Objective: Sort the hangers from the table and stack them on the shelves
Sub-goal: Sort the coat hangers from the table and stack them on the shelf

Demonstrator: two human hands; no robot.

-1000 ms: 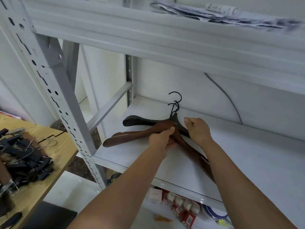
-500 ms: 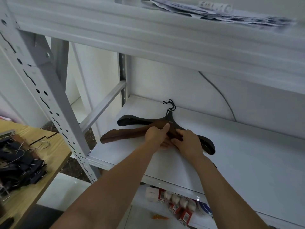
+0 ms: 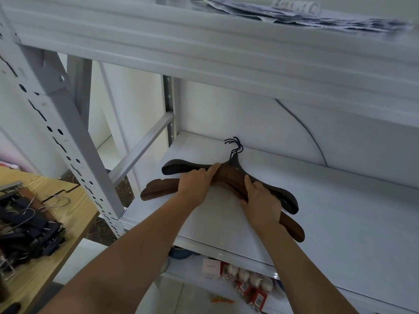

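Left hand [image 3: 197, 183] and right hand [image 3: 260, 201] are gripping the stacked hangers [image 3: 229, 176], which are lying on the white shelf [image 3: 344, 225]. Black hooks [image 3: 234, 146] are pointing away beyond the fingertips; the hanger ends are projecting outward past both sets of fingers.

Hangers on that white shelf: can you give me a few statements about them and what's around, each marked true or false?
1. The left hand and the right hand both hold the wooden hangers lying on the shelf. True.
2. The hooks point toward the person. False: they point toward the back wall.
3. Every hanger in that stack is brown. False: a black hanger lies with the brown hangers.
4. A pile of clip hangers lies on the table at left. True.
5. The upper shelf is bare. False: papers lie on it.
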